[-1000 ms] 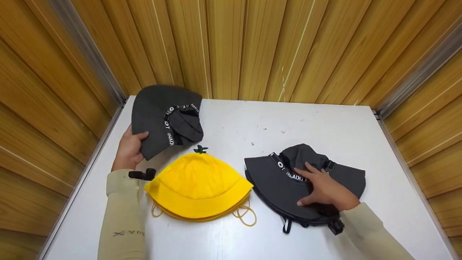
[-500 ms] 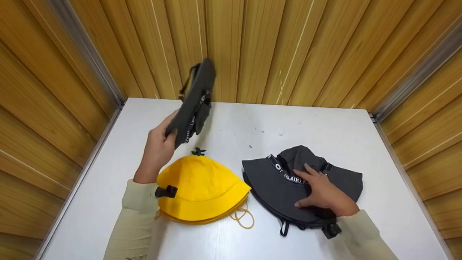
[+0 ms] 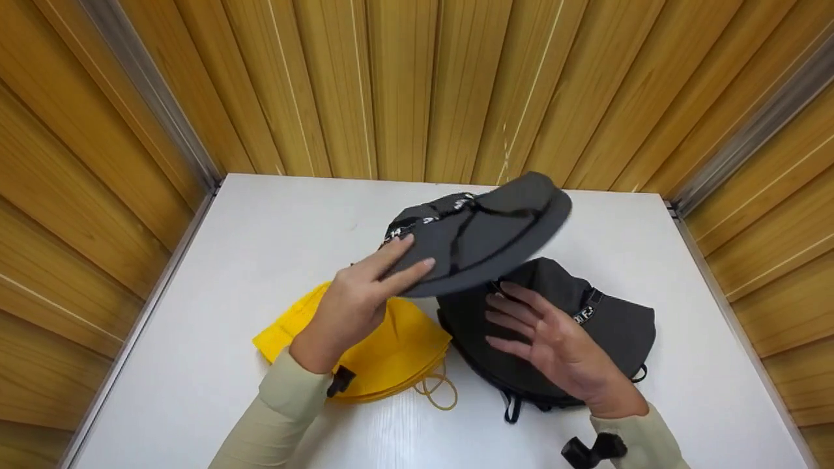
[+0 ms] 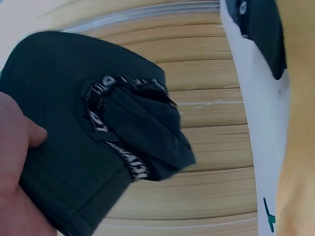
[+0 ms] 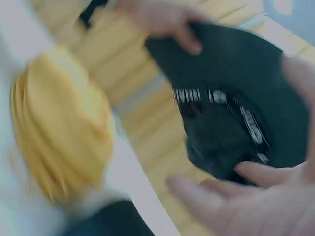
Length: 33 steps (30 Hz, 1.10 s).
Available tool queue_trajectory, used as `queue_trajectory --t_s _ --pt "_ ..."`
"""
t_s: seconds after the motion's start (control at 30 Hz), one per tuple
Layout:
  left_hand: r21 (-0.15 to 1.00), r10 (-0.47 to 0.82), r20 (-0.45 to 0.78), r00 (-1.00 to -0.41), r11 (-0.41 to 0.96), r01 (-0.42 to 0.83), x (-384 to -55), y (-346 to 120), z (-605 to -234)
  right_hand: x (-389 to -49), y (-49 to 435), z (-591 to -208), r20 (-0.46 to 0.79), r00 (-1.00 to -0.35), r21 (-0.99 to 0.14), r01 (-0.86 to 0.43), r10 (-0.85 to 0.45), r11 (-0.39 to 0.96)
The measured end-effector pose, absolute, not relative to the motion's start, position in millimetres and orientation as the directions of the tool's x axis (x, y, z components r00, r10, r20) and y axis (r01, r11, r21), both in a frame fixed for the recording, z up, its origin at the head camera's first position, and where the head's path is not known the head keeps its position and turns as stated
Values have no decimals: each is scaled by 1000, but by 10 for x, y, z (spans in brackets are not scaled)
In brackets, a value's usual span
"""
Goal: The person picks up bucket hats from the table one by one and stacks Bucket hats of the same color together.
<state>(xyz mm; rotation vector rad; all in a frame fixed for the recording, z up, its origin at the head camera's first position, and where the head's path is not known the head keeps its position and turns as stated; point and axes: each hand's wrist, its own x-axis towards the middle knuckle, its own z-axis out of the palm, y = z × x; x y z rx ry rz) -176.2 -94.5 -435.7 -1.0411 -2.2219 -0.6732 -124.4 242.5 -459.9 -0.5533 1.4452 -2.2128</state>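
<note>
My left hand [image 3: 352, 299] grips a dark grey bucket hat [image 3: 498, 238] by its brim, holding it tilted in the air above the table. Black straps show across the brim in the head view; a lettered band [image 4: 98, 110] circles its crown in the left wrist view. My right hand [image 3: 563, 342], fingers spread and holding nothing, hovers over a stack of dark grey bucket hats [image 3: 619, 326]. Its fingertips are close below the raised hat; whether they touch it I cannot tell. Left of that stack lie yellow bucket hats [image 3: 397, 339], partly hidden behind my left hand and wrist.
The white table [image 3: 280, 228] holds both stacks near its front. Wood-panelled walls [image 3: 404, 85] close off the back and both sides. A yellow cord loop [image 3: 443, 394] and a black strap loop [image 3: 513, 409] stick out on the table.
My left hand has carried the grey hat from the back left rightward, turning it over to above the dark stack. My right hand has lifted off that stack and turned palm sideways.
</note>
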Motion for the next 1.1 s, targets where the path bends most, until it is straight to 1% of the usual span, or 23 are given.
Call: queue_trajectory --t_s 0.03,0.1,0.17,0.2,0.27,0.3,0.33,0.37,0.43,0.5,0.53,0.57,0.6,0.63,0.67,0.7,0.73,0.77,0.8,0.83,0.93,1.03,1.1 --pt "106 540 701 -466 568 816 -1740 -921 -4370 -1236 2397 -4588 144 -797 -842 212 -586 -495" --pt "-63 613 705 -355 554 830 -1716 -892 -4395 -1225 2349 -4564 211 -782 -679 315 -587 -663" --pt "-211 676 693 -250 522 827 -1710 -889 -4430 -1216 2292 -4548 183 -818 -576 360 -545 -734" --pt "-265 699 684 -209 505 821 -1712 -896 -4452 -1208 2264 -4543 144 -847 -554 360 -512 -751" --pt "-328 725 671 -157 480 813 -1719 -916 -4497 -1186 2216 -4552 44 -891 -545 357 -451 -758" --pt "-343 722 677 -145 483 805 -1723 -922 -4527 -1173 2193 -4567 0 -905 -553 355 -425 -754" --pt "-325 699 697 -157 504 800 -1723 -925 -4560 -1160 2173 -4587 -27 -916 -568 344 -400 -748" --pt "-289 662 726 -184 537 792 -1718 -918 -4596 -1148 2160 -4610 -40 -925 -573 331 -377 -750" --pt "-137 528 801 -282 620 773 -1692 -868 -4672 -1126 2138 -4658 -27 -940 -565 294 -340 -771" --pt "117 318 847 -426 669 734 -1639 -771 -4741 -1107 2114 -4706 21 -954 -543 242 -301 -804" --pt "289 198 832 -519 644 708 -1602 -709 -4765 -1100 2096 -4726 46 -960 -532 209 -275 -820" --pt "467 83 786 -613 570 676 -1564 -643 -4780 -1094 2073 -4744 69 -967 -520 177 -247 -836" --pt "638 -16 710 -704 438 633 -1522 -576 -4787 -1087 2042 -4762 83 -972 -515 146 -219 -845" --pt "776 -90 614 -784 252 579 -1481 -511 -4786 -1077 2004 -4781 92 -977 -514 118 -191 -850" --pt "858 -129 511 -850 25 513 -1439 -448 -4776 -1068 1958 -4799 93 -982 -517 94 -165 -851" --pt "880 -130 407 -904 -207 426 -1397 -389 -4764 -1057 1910 -4818 93 -985 -524 75 -145 -848" --pt "853 -111 307 -945 -409 325 -1356 -334 -4751 -1045 1862 -4838 91 -988 -529 60 -127 -846" --pt "797 -78 233 -969 -556 236 -1320 -281 -4741 -1030 1815 -4860 91 -989 -538 49 -116 -842" --pt "734 -42 178 -983 -659 162 -1284 -230 -4737 -1013 1769 -4885 93 -990 -548 37 -105 -836" --pt "682 -13 142 -990 -723 107 -1250 -185 -4736 -997 1724 -4910 98 -991 -559 23 -94 -829" --pt "629 25 97 -995 -776 42 -1167 -89 -4744 -943 1624 -4992 119 -991 -582 -19 -62 -813" --pt "602 -22 92 -995 -795 74 -1152 -72 -4779 -890 1572 -5078 175 -984 -590 -71 -42 -804" --pt "595 -51 96 -994 -798 99 -1169 -95 -4809 -849 1573 -5113 209 -977 -625 -104 -37 -773"
